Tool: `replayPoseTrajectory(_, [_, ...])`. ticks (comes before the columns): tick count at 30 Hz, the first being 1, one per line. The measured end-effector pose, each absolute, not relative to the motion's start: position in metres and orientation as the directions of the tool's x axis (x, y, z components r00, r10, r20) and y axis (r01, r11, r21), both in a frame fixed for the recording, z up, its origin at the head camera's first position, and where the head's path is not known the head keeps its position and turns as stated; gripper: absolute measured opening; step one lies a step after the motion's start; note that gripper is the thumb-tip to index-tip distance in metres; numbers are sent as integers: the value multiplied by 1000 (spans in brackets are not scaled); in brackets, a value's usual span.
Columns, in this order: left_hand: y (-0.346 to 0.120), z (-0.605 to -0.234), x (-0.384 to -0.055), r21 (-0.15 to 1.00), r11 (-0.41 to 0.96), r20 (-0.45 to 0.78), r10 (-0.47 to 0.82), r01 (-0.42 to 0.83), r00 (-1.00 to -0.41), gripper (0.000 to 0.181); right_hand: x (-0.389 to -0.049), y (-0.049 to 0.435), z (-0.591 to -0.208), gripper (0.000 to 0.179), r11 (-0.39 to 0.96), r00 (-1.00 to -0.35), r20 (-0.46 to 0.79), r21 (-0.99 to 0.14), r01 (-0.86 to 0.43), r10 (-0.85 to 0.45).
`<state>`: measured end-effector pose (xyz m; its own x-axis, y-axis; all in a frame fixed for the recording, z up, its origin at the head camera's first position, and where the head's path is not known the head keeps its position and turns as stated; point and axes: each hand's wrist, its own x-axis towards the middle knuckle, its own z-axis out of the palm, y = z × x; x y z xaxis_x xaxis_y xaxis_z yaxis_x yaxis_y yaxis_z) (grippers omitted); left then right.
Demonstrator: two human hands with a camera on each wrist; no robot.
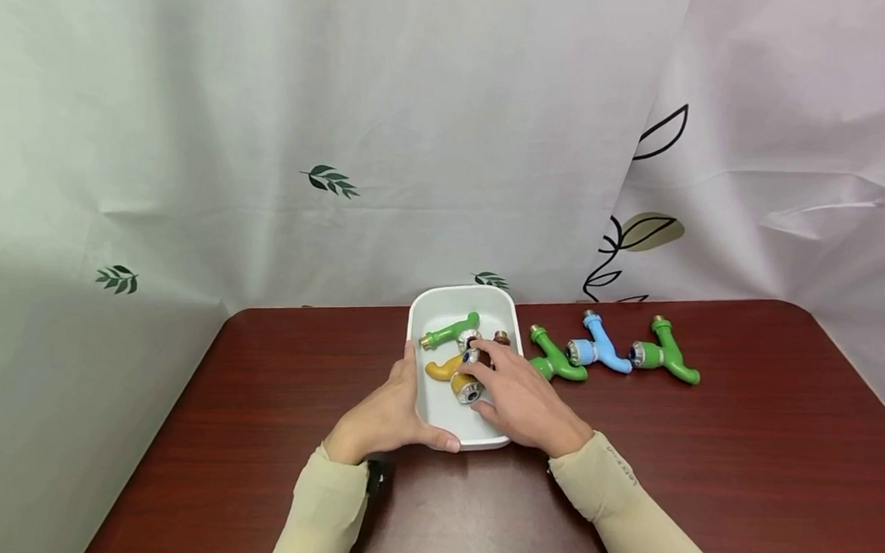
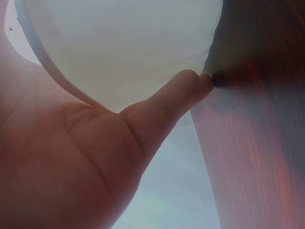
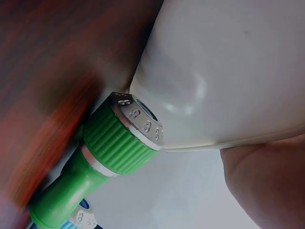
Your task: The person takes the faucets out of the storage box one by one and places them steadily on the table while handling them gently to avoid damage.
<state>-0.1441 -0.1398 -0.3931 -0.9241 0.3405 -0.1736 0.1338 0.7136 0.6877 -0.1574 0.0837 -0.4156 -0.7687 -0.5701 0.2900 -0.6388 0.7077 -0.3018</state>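
A white plastic tray (image 1: 446, 423) stands on the table and holds several taps. My left hand (image 1: 390, 412) lies along its left wall, the thumb stretched over the near rim. In the left wrist view the fingers (image 2: 164, 98) are straight against the tray's outer side (image 2: 128, 52). Reaching in from the right, my right hand (image 1: 522, 393) curls thumb and fingers about a yellow tap (image 1: 463, 384) with a silver-ended knob. Beyond the yellow tap lies a green tap (image 1: 450, 331) inside the tray. A brass threaded end (image 1: 501, 337) shows past the right fingers; its body is hidden.
Right of the tray a green tap (image 1: 554, 362), a light blue tap (image 1: 600, 347) and another green tap (image 1: 667, 351) lie in a row on the reddish-brown table (image 1: 742, 426). The nearest green tap's knob (image 3: 124, 136) sits against the tray wall. A pale patterned curtain (image 1: 419, 142) hangs behind.
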Motion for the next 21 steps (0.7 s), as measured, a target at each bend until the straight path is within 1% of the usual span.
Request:
replayPoseTrajectory(3, [-140,-392,-144,688,714,-176,339,131,-924,158,-158,84,-416,37,705,-770,313,-314,-636,-556])
replayPoseTrajectory(9, [-140,-392,-143,689,713,-177,336,127,-925,157,-158,83,-417,18,677,-761,386,-356,-644,-522])
replayPoseTrajectory(12, [-140,-392,-143,694,708,-174,337,127,-925,157,-157,83,-417,14,667,-755,420,-366,-649,-504])
replayPoseTrajectory(15, [-140,-393,-144,696,706,-172,341,130,-924,157,-155,83,-415,17,676,-761,420,-366,-640,-494])
replayPoseTrajectory(21, [-140,-393,-144,691,710,-170,343,137,-924,157,-153,83,-413,29,694,-782,387,-369,-617,-489])
